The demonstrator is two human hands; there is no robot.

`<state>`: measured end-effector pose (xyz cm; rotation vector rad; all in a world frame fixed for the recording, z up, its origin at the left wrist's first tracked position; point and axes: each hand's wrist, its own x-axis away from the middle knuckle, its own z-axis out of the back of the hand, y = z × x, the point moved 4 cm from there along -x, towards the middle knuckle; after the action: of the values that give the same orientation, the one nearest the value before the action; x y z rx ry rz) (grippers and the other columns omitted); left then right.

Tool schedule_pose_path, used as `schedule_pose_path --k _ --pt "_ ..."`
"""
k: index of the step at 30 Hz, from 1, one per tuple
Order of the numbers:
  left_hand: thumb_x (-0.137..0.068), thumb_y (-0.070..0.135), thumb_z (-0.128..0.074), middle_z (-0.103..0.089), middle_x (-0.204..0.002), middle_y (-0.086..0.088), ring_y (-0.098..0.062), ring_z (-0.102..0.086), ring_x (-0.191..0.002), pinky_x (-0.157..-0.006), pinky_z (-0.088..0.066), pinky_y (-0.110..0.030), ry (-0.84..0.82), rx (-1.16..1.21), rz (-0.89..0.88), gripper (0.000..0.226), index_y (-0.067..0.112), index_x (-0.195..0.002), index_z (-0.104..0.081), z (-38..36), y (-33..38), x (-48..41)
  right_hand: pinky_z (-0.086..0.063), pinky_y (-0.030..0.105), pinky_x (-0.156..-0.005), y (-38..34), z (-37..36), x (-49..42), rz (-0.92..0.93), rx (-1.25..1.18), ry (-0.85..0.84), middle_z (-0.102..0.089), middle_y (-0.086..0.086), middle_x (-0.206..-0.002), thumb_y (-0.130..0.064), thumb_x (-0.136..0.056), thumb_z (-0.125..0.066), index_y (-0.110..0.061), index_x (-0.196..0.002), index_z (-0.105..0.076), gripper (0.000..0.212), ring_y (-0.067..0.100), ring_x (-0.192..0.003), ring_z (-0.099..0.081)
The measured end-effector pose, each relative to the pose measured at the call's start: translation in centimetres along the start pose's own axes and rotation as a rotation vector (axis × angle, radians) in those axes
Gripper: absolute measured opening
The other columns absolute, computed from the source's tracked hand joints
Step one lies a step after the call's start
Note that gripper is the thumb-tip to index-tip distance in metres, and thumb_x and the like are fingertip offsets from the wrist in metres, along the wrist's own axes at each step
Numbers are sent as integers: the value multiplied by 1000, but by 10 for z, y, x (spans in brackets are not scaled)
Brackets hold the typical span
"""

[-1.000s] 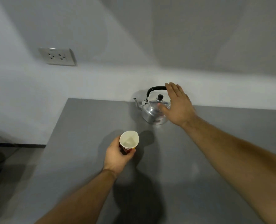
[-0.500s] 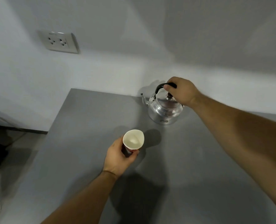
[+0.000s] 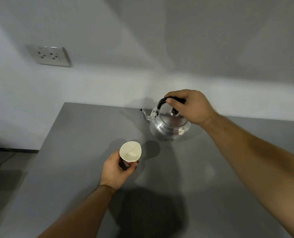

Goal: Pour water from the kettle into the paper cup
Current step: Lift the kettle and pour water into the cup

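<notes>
A shiny metal kettle (image 3: 168,127) with a black handle and a black lid knob stands on the grey table (image 3: 177,177), near the back wall, its spout pointing left. My right hand (image 3: 190,106) is closed around the top of the handle. A white paper cup (image 3: 130,151) with a red and dark outside is held upright in my left hand (image 3: 116,170), in front of and left of the kettle. The inside of the cup looks white; whether it holds water I cannot tell.
A white wall with a double power socket (image 3: 48,56) rises behind the table. The table's left edge (image 3: 44,143) drops to a dark floor.
My right hand went from open beside the kettle to closed on its handle. The cup in my left hand has stayed in place.
</notes>
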<state>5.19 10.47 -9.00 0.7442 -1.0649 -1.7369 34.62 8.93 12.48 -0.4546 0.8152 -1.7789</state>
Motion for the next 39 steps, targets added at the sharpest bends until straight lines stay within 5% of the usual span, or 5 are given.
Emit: schedule_pose_path --k 7,17,29,36,39 --pt "-65 40 -89 -75 -105 16 -2 -72 -95 -85 -60 -27 22 32 44 47 49 -104 -64 0 3 2 -55 30 -88 -12 -3 47 30 107 -16 -74 -24 -94 -54 -95 -67 -52 -101 -79 14 -1 -92 -69" --pt "-68 40 -86 -75 -109 -2 -18 -72 -99 -89 -60 -37 19 -8 36 55 20 -116 -70 -1 5 3 -47 29 -67 -34 -27 77 143 479 -48 -62 -18 -76 -62 -98 -51 -55 -107 -75 27 9 -82 -61" --pt "-73 37 -88 -69 -110 7 -11 -66 -99 -86 -56 -27 5 -73 11 55 25 -122 -67 -1 -1 1 -25 24 -52 -82 -51 75 284 896 -171 -59 -6 -67 -49 -106 -39 -35 -92 -76 42 15 -63 -53" --pt "-74 37 -89 -69 -115 6 -7 -60 -98 -87 -51 -23 16 -107 -18 59 22 -127 -66 -3 -4 0 -13 29 -51 -101 -60 76 319 1020 -229 -57 -7 -77 -45 -110 -34 -33 -103 -76 44 17 -74 -47" --pt "-74 39 -88 -70 -114 5 -10 -63 -98 -86 -53 -25 17 -106 -26 58 24 -125 -66 -3 -4 -1 -15 16 -50 -99 -66 76 323 997 -245 -36 -7 -66 -41 -112 -33 -27 -104 -73 43 12 -64 -33"
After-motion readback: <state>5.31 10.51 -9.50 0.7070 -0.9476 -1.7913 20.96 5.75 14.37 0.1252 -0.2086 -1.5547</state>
